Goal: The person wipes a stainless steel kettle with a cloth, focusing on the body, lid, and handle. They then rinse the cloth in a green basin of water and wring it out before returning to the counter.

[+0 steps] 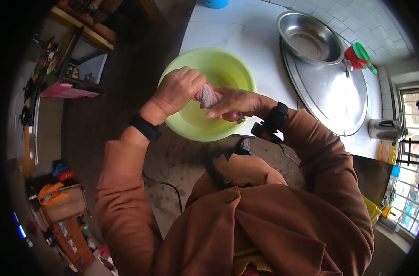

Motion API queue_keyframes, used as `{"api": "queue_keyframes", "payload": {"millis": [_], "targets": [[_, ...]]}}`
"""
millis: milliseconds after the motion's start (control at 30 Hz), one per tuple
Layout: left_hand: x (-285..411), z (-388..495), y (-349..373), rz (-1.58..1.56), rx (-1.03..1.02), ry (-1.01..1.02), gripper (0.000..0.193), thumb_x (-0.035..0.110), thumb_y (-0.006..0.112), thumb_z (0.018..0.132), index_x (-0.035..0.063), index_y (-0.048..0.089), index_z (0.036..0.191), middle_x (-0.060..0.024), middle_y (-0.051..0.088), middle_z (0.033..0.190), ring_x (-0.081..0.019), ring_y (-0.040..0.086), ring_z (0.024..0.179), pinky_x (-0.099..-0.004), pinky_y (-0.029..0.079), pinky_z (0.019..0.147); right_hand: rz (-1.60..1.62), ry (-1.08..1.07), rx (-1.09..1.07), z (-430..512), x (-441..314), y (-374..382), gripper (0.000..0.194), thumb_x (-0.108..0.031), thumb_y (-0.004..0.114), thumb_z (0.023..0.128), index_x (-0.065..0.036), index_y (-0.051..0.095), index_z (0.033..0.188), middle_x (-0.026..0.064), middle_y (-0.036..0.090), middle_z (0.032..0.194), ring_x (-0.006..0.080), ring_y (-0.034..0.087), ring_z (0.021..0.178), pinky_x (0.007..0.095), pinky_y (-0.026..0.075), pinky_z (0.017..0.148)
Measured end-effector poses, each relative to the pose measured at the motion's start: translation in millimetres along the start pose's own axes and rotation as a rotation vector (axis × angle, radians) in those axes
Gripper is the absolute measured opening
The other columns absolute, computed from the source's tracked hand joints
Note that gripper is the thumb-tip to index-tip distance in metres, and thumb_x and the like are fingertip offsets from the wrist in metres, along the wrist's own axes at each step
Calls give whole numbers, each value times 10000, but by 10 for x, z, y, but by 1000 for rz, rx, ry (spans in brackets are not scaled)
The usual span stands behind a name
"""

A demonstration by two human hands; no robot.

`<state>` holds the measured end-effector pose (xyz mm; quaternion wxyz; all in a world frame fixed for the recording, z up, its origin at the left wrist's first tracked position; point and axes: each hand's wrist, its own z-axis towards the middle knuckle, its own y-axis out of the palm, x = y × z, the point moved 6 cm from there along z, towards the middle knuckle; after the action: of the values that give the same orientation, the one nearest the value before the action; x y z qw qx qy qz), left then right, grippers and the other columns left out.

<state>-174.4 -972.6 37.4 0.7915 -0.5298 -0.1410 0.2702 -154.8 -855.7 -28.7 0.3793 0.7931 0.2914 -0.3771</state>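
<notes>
A twisted cloth (207, 96), greyish white with pink edges, is stretched between my two hands. My left hand (179, 89) grips its left end in a fist. Around the other end, my right hand (238, 103) is closed with the thumb laid over the cloth; a bit of fabric pokes out below the fingers. Both hands are above a light green plastic basin (226, 62), which stands at the edge of a white tiled counter (216, 38). Shallow liquid seems to lie in the basin, partly hidden by my hands.
At the right are a steel bowl (307, 38), a large oval metal tray (330, 93), a red scoop (355, 57), a kettle (383, 128) and a yellow bottle (387, 153). A cable (166, 183) hangs by my left arm. Shelving (85, 58) stands at the far left.
</notes>
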Motion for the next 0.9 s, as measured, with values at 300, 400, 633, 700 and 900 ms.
{"api": "queue_keyframes", "payload": {"millis": [300, 400, 633, 700, 900], "targets": [[-89, -93, 175, -42, -169, -216, 103, 92, 638, 727, 84, 555, 788, -97, 595, 722, -298, 614, 652, -403, 481, 543, -729, -194, 427, 135, -122, -150, 318, -146, 728, 736, -12, 593, 992, 68, 618, 701, 201, 599, 641, 319, 487, 611], [-98, -182, 278, -143, -228, -428, 82, 63, 632, 729, 54, 569, 781, -139, 630, 746, -341, 624, 693, -444, 477, 574, -891, -277, 534, 173, -115, -224, 292, -118, 673, 736, -37, 629, 1014, 178, 664, 825, 323, 647, 812, 385, 509, 748], [-28, -420, 555, -604, -274, -913, 125, 55, 635, 730, -1, 591, 833, -188, 643, 767, -346, 630, 718, -408, 484, 647, -1162, -369, 684, 209, -126, -272, 203, -160, 659, 773, -78, 645, 958, 179, 659, 771, 366, 643, 729, 432, 525, 693], [-30, -466, 610, -727, -235, -992, 142, 46, 629, 722, -12, 596, 848, -180, 632, 733, -289, 627, 687, -381, 482, 646, -1216, -416, 706, 236, -168, -277, 203, -168, 671, 767, -86, 647, 951, 169, 660, 758, 356, 648, 712, 429, 528, 673], [-39, -537, 721, -979, -147, -1140, 190, 66, 651, 727, -28, 613, 888, -67, 630, 761, -130, 573, 670, -305, 479, 626, -1331, -543, 713, 298, -226, -297, 234, -174, 699, 742, -107, 657, 962, 147, 668, 757, 331, 659, 704, 401, 541, 657]]}}
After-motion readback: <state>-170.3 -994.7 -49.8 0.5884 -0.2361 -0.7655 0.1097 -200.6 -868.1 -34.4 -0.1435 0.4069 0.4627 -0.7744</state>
